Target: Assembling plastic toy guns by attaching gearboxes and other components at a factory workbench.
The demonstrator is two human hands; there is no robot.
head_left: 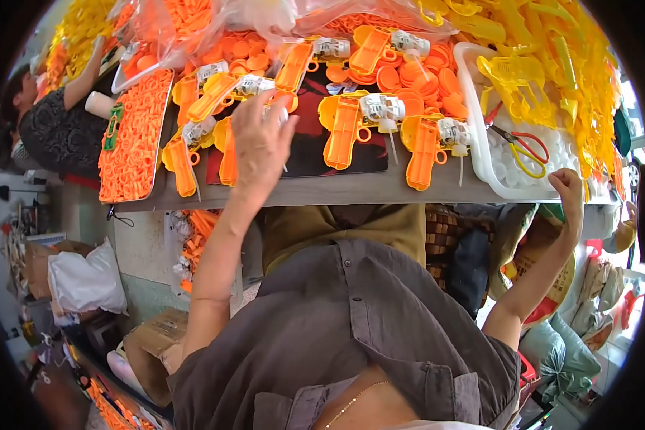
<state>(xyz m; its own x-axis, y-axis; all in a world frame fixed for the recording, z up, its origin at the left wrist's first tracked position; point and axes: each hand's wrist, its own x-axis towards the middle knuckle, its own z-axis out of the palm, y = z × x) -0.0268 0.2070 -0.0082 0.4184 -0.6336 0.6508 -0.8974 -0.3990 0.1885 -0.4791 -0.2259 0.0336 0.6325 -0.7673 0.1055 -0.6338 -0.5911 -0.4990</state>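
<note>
The orange-and-yellow plastic toy gun half (226, 147) lay on the desk (337, 190) under the left hand (260, 140), its long axis running away from the person, grip end nearest. The fingers were spread loosely over it, gripping nothing yet; picking it up seemed next, needing them to close. The right hand (570, 193) curled on the white plastic tub (480, 154).

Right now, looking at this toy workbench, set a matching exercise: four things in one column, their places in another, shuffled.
Things:
1. scissors
2. left hand
3. right hand
4. tray of small orange parts

Places:
A. at the table's front edge, right side
B. far left of the table
C. inside the white tub
D. over the orange toy guns

Pairs: 1-C, 2-D, 3-A, 4-B
</note>
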